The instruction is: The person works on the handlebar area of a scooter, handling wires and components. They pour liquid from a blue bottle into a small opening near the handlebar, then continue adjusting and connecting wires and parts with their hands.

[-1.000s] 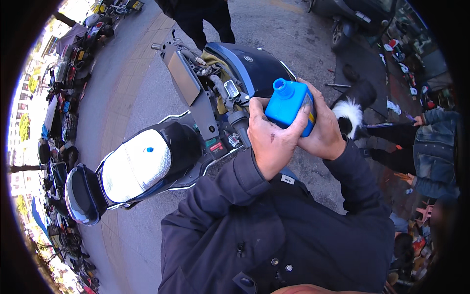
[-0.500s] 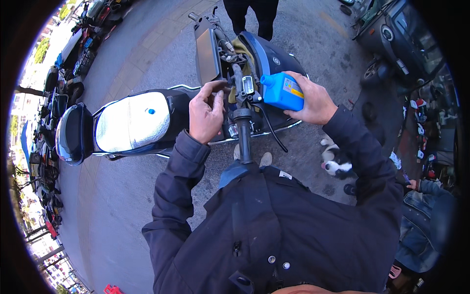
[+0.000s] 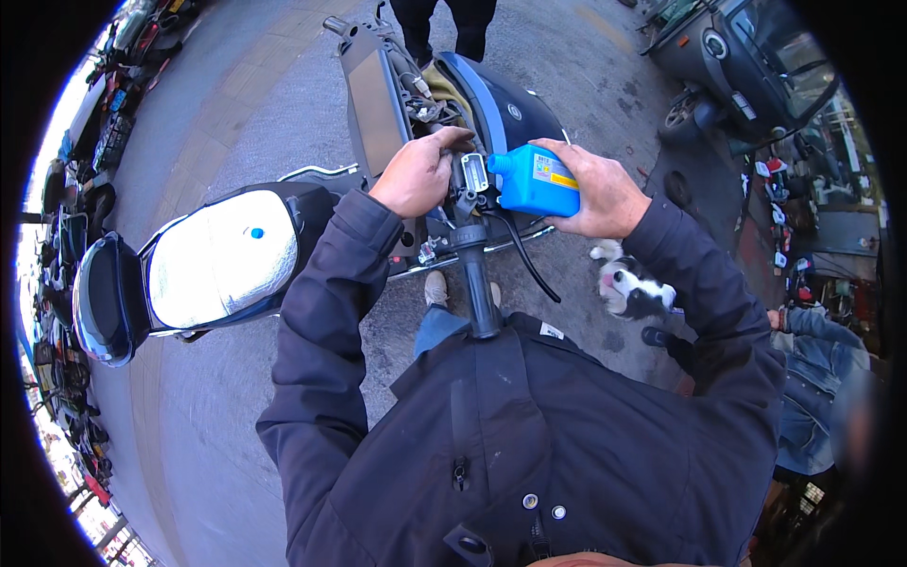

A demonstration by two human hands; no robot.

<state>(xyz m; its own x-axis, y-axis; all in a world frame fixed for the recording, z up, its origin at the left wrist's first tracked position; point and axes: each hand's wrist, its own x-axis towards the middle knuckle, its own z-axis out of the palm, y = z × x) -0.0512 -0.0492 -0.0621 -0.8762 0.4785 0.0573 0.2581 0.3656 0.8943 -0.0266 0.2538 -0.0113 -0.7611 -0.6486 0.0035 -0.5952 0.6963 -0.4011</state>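
My right hand (image 3: 609, 192) grips a blue plastic bottle (image 3: 540, 184), tilted with its uncapped neck pointing left. The neck is just right of a small rectangular reservoir (image 3: 474, 172) on the scooter's handlebar; the reservoir's lid is off. My left hand (image 3: 418, 175) is closed at the handlebar just left of the reservoir, its fingers curled over the bar and partly hidden. Below the reservoir, the black handlebar grip (image 3: 476, 283) points toward me, with a black brake lever (image 3: 529, 260) on its right. A blue cap (image 3: 257, 233) lies on the silver-covered seat (image 3: 208, 274).
The scooter's front is stripped, with bare wires (image 3: 425, 99) and a dark panel (image 3: 375, 109) beside them. A black-and-white dog (image 3: 631, 283) is at my right. One person stands beyond the scooter; another is at right. A small dark vehicle (image 3: 727, 71) stands far right.
My left hand has moved forward and right onto the handlebar beside the reservoir. The bottle stays in my right hand close to the reservoir. The whole view has shifted slightly.
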